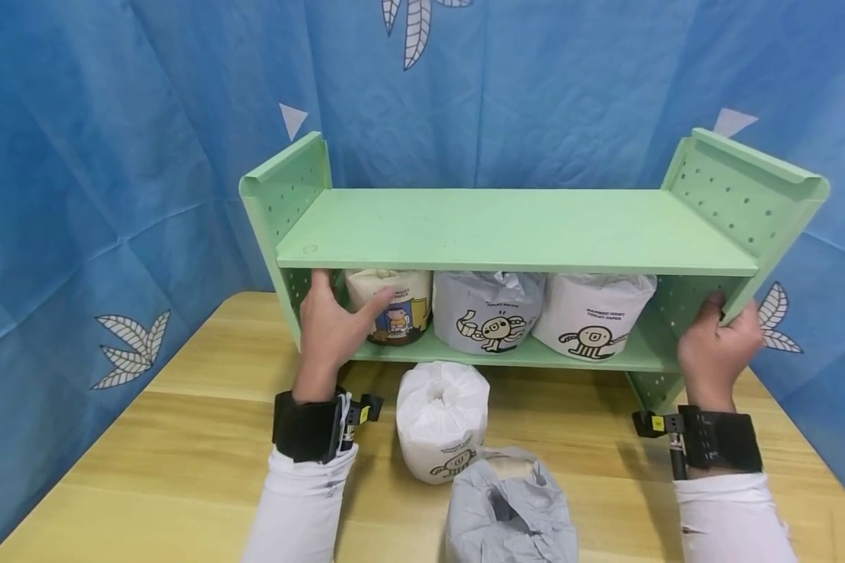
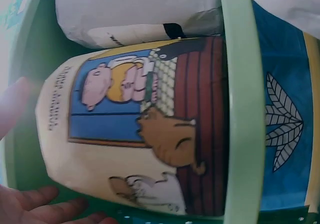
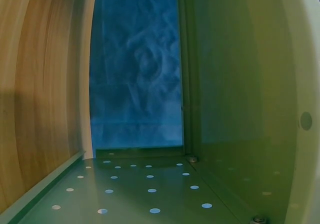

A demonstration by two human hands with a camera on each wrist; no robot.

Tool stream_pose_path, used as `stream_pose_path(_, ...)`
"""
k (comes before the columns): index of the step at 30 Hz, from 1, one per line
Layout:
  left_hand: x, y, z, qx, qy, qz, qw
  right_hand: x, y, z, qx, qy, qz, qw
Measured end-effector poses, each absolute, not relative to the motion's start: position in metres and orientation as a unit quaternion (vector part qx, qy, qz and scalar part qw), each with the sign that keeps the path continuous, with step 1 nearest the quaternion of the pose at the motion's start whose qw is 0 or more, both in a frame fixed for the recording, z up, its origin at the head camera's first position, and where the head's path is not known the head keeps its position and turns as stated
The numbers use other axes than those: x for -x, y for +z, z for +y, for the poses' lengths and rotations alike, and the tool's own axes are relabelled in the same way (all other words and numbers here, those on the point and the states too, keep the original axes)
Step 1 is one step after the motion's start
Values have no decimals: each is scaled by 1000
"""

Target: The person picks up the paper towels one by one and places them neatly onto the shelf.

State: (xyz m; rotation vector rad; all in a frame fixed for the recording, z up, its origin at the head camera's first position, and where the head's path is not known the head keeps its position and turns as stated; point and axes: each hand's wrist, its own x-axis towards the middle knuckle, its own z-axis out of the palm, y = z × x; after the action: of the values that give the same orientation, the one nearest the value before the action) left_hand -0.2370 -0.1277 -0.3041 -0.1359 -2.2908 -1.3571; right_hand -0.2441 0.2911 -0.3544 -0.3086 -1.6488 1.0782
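A green two-tier shelf [image 1: 507, 227] holds wrapped toilet paper rolls on its lower board. At the left end is a cream roll with a cartoon print [image 1: 398, 309]. Beside it are a grey-wrapped roll [image 1: 489, 313] and a white-wrapped roll [image 1: 595, 317]. My left hand [image 1: 334, 324] reaches under the upper board, between the cartoon roll and the left side panel. In the left wrist view its fingers [image 2: 47, 209] lie extended beside the cartoon roll [image 2: 150, 119]; contact is unclear. My right hand [image 1: 720, 344] grips the shelf's right side panel by its front edge.
On the wooden table [image 1: 183, 453], a white-wrapped roll [image 1: 442, 422] stands in front of the shelf. Nearer to me is another grey-wrapped roll [image 1: 510, 512]. Blue curtain [image 1: 521, 94] hangs behind. The right wrist view shows the perforated side panel [image 3: 130, 189] below the lower board.
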Motion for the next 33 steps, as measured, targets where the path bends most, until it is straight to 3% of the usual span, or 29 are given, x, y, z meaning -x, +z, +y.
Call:
stream_pose_path(14,216,-305,-121,78,-482,-839,241,243,-355,291,128,452,-702,535)
stream_pose_path(23,203,-310,-110,87,-459,-840,276,242,-358,290,124,448,-706,533)
stream_pose_path(29,194,-323,-101,165,-498,-784,331,241,-356,290,109,446,-707,538)
stream_pose_path(33,189,-334,-94,228,-508,-767,320,241,-355,291,109,451,-704,538)
